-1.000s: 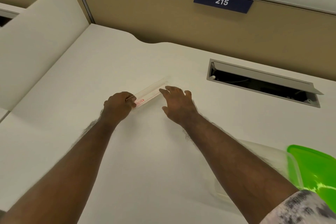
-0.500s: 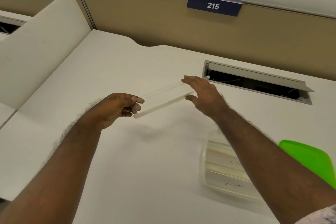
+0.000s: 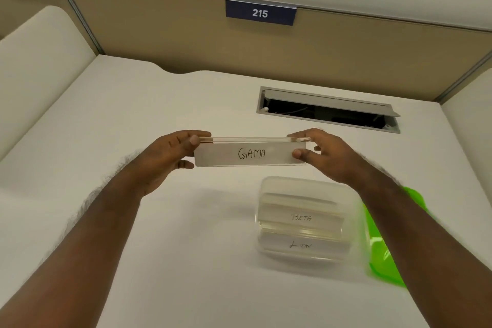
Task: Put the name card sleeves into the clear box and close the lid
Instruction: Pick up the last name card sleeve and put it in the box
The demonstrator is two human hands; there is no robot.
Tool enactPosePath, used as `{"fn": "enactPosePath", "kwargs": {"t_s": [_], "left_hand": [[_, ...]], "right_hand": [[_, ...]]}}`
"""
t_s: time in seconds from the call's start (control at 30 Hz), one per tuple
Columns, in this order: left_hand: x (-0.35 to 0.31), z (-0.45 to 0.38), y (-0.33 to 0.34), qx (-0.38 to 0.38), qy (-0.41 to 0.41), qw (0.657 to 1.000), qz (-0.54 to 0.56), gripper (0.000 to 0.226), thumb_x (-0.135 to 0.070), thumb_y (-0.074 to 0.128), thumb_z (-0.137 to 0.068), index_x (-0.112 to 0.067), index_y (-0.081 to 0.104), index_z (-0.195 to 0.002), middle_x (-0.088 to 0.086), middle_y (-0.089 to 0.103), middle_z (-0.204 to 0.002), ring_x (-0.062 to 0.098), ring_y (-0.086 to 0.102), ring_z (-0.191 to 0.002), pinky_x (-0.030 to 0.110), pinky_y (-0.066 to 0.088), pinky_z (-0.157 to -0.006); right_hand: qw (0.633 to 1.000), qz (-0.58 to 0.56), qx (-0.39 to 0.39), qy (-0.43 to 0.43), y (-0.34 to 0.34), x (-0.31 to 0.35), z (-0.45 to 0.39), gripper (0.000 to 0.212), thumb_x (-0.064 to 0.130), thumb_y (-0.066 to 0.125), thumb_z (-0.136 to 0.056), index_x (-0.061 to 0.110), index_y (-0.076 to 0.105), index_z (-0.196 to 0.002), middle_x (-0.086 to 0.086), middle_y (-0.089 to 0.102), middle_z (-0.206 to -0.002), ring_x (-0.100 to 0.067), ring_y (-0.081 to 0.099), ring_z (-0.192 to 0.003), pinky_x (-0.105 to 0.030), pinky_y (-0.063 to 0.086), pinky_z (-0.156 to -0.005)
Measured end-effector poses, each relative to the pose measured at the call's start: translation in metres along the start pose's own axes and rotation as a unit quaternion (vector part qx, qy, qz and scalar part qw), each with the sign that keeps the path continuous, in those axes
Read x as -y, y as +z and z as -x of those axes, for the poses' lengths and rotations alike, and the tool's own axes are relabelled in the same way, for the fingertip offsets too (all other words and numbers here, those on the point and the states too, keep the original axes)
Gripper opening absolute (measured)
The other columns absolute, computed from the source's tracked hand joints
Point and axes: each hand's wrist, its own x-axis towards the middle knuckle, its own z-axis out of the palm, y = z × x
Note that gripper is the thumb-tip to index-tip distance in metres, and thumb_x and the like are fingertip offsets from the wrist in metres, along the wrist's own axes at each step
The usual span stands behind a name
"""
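A clear name card sleeve (image 3: 251, 153) with a card reading "GAMA" hangs level above the desk, its face towards me. My left hand (image 3: 170, 153) pinches its left end and my right hand (image 3: 319, 153) pinches its right end. Below and slightly right of it the clear box (image 3: 269, 186) stands open on the desk, with two sleeves inside marked "BETA" (image 3: 300, 217) and "LION" (image 3: 300, 245). The green lid (image 3: 383, 255) lies just right of the box, partly hidden by my right forearm.
A white desk (image 3: 133, 128) has an open grey cable hatch (image 3: 328, 109) at the back right. A tan partition with a "215" sign (image 3: 260, 12) closes the back. A white rounded divider (image 3: 34, 61) stands on the left.
Both hands lifted the sleeve off the desk, swung it level and turned its written face towards me. The sleeve now hangs nearer the box.
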Motion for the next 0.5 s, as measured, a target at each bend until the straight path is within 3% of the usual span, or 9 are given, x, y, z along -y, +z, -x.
{"fn": "enactPosePath", "kwargs": {"t_s": [0.17, 0.4, 0.5], "left_hand": [[-0.01, -0.002, 0.045, 0.014, 0.031, 0.996, -0.077, 0.052, -0.054, 0.071, -0.066, -0.03, 0.068, -0.113, -0.002, 0.068, -0.116, 0.011, 0.06, -0.097, 0.033, 0.047, -0.084], [-0.006, 0.0, 0.101, 0.006, 0.064, 0.975, -0.212, 0.023, -0.033, 0.073, -0.082, -0.035, 0.072, -0.105, -0.008, 0.066, -0.11, 0.007, 0.062, -0.095, 0.026, 0.048, -0.082], [0.004, 0.003, 0.122, 0.024, 0.078, 0.959, -0.27, 0.023, -0.038, 0.075, -0.078, -0.04, 0.07, -0.1, -0.012, 0.064, -0.106, 0.008, 0.06, -0.086, 0.021, 0.042, -0.074]], "right_hand": [[0.999, -0.034, -0.021, 0.027, -0.027, -0.02, 0.048, 0.028, 0.035, 0.063, -0.087, 0.039, 0.059, -0.114, 0.016, 0.059, -0.117, 0.0, 0.054, -0.109, -0.027, 0.043, -0.09], [0.997, 0.015, -0.049, 0.053, -0.054, -0.051, 0.1, 0.03, 0.042, 0.066, -0.083, 0.037, 0.063, -0.112, 0.021, 0.064, -0.111, -0.001, 0.056, -0.107, -0.026, 0.043, -0.09], [0.994, 0.069, -0.045, 0.076, -0.054, -0.066, 0.12, 0.032, 0.045, 0.068, -0.079, 0.036, 0.065, -0.11, 0.023, 0.062, -0.106, -0.006, 0.054, -0.108, -0.029, 0.042, -0.094]]}}
